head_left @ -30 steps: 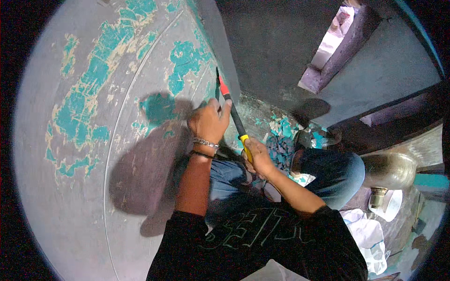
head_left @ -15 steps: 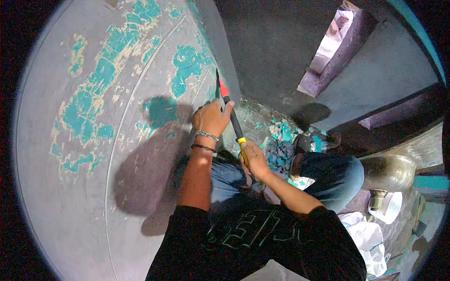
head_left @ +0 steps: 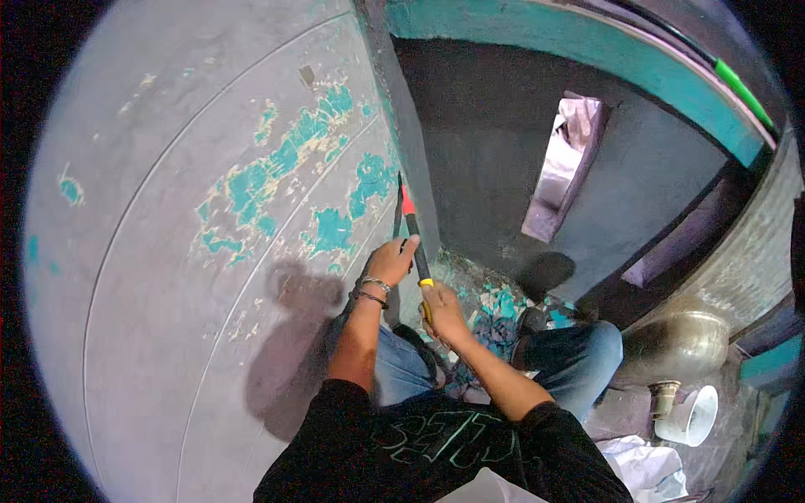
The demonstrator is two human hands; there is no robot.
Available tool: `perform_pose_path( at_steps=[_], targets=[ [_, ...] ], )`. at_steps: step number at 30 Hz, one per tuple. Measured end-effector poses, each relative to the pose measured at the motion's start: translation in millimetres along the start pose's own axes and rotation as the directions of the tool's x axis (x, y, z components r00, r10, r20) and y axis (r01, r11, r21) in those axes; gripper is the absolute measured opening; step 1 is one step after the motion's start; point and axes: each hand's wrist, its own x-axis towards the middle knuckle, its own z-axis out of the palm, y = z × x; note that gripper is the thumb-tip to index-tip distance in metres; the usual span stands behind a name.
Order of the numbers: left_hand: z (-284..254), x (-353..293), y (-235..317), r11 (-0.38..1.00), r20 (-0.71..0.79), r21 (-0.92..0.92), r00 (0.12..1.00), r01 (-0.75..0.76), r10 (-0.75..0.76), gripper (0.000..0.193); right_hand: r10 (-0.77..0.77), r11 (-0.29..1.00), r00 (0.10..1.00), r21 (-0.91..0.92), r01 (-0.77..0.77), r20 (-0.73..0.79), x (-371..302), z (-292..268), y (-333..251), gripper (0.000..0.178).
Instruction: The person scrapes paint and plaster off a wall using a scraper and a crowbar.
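A long-handled scraper [head_left: 421, 268], black with a red collar and a yellow grip, slants up to the wall [head_left: 168, 277] beside the inner corner. Its dark tip touches or nearly touches the wall next to turquoise patches [head_left: 331, 230] where the grey coat is gone. My right hand [head_left: 446, 317] is wrapped round the yellow grip at the lower end. Higher up, my left hand [head_left: 392, 261], with a chain bracelet at the wrist, closes about the black part; some of its fingers are hidden.
Turquoise and grey paint flakes [head_left: 499, 306] lie on the floor between my bent knees. To the right are a round metal pot [head_left: 679, 345], a brass-coloured vessel [head_left: 664, 398], a white plastic tub [head_left: 692, 419] and a white sack [head_left: 646, 465]. A narrow opening [head_left: 566, 163] pierces the dark wall.
The view has tilted up, so more of the upper wall and a turquoise band show. Hands and scraper sit lower in the picture, both hands still on the tool.
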Motion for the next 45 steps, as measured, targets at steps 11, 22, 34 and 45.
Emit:
perform_pose_path(
  at_steps=[11,22,34,45],
  targets=[
    [-2.9,-40.0,18.8,0.984,-0.075,-0.16,0.995,-0.073,0.062,0.05,-0.335,0.879,0.942,-0.361,0.311,-0.004,-72.7,-60.2,0.1,0.032],
    [0.4,59.6,-44.0,-0.269,0.212,0.952,0.946,-0.144,0.245,0.062,-0.604,0.658,0.795,-0.595,0.462,-0.052,-84.0,-144.4,-45.5,0.048],
    [42.5,80.7,-17.4,-0.325,0.268,0.92,0.956,-0.218,0.118,0.074,-0.617,0.706,0.757,-0.578,0.41,-0.216,-112.2,-176.2,-51.0,0.049],
    [94.2,88.2,-210.0,-0.602,0.508,0.746,0.828,-0.285,0.238,0.068,-0.608,0.783,0.685,-0.448,0.432,-0.401,-123.7,-197.8,-50.8,0.043]
  ],
)
